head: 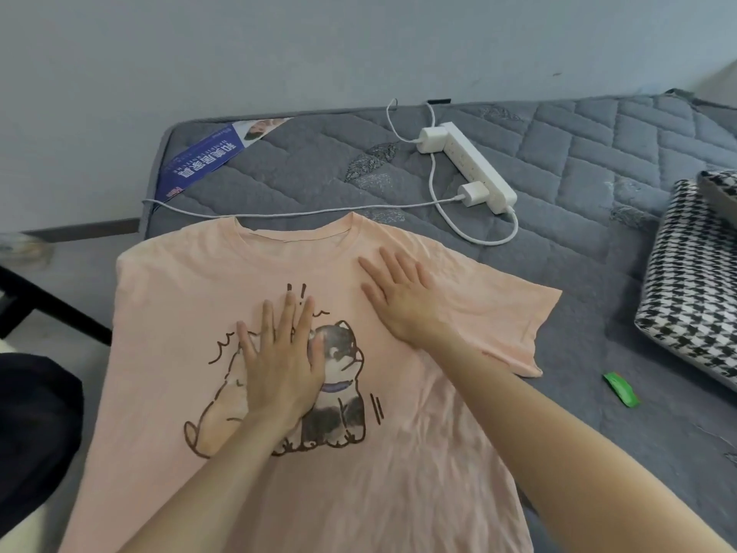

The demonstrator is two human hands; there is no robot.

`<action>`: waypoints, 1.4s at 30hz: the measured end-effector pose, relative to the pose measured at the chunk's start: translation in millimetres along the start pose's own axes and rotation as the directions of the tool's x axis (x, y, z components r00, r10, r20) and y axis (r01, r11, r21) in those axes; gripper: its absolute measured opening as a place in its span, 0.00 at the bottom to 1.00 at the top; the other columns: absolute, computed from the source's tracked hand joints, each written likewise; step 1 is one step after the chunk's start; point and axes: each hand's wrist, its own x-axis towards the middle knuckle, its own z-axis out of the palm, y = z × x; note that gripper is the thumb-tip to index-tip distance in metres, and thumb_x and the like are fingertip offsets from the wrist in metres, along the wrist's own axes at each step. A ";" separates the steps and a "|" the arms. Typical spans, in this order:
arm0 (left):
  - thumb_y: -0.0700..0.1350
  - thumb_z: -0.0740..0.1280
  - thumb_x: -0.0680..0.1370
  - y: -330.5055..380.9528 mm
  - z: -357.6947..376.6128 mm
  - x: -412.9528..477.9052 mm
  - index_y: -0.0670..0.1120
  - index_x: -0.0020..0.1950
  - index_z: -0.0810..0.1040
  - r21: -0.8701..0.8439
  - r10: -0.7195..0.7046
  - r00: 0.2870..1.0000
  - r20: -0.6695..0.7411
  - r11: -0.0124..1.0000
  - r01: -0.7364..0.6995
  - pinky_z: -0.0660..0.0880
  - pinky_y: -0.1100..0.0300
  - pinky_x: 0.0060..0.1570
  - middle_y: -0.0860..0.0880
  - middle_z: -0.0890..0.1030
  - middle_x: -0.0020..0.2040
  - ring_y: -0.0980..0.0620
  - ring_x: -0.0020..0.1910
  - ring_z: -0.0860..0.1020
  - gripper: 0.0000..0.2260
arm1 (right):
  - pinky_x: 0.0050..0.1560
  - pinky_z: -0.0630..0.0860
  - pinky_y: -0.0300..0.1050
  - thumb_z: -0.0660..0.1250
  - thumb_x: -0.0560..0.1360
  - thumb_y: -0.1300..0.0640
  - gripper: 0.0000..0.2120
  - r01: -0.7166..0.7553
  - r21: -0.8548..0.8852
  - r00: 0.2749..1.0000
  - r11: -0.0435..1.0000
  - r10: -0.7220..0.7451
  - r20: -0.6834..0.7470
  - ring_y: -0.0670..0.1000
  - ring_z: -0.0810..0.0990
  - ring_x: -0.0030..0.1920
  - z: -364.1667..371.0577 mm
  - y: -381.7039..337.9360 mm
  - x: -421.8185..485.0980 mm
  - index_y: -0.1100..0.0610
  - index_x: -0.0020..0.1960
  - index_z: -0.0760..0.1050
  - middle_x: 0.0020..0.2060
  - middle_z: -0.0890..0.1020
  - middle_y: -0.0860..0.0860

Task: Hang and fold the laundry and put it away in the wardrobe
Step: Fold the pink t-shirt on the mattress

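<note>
One peach cotton T-shirt (191,297) lies on one grey quilted mattress (598,153); two flat hands, left hand (281,365) and right hand (399,297), press it with fingers straight.

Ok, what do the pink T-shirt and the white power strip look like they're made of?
The pink cartoon-print T-shirt looks like thin matte cotton-type knit: it lies limp with soft wrinkles. The white oblong power strip looks like smooth moulded plastic: hard straight edges, even surface.

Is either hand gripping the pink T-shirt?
No, both the left hand and right hand lie flat, fingers straight, on the pink T-shirt.
</note>
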 end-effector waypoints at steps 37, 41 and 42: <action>0.58 0.43 0.81 -119.8 -60.2 -175.4 0.62 0.75 0.40 -0.080 -0.085 0.950 0.301 0.990 0.115 0.35 0.47 0.73 0.57 0.34 0.76 0.52 0.75 0.34 0.23 | 0.75 0.40 0.59 0.41 0.82 0.45 0.24 -0.136 -0.067 0.990 0.988 0.138 0.022 0.55 0.43 0.77 13.3 -28.3 -219.8 0.44 0.77 0.45 0.78 0.48 0.50; 0.58 0.49 0.82 -138.8 -77.9 -200.7 0.60 0.77 0.43 -0.179 -0.066 0.900 0.430 0.971 0.157 0.46 0.47 0.74 0.53 0.35 0.77 0.49 0.76 0.38 0.25 | 0.69 0.57 0.56 0.56 0.80 0.56 0.21 -0.017 0.109 0.995 0.994 0.027 -0.094 0.61 0.61 0.70 7.1 -69.0 -226.5 0.52 0.72 0.64 0.72 0.66 0.54; 0.57 0.52 0.81 -143.2 -83.8 -206.8 0.59 0.77 0.45 -0.215 -0.056 0.892 0.448 0.962 0.169 0.49 0.48 0.74 0.52 0.36 0.77 0.50 0.76 0.39 0.26 | 0.67 0.59 0.54 0.59 0.79 0.57 0.20 0.034 0.134 0.992 0.990 -0.017 -0.124 0.60 0.64 0.68 6.2 -83.3 -230.3 0.53 0.70 0.68 0.69 0.69 0.54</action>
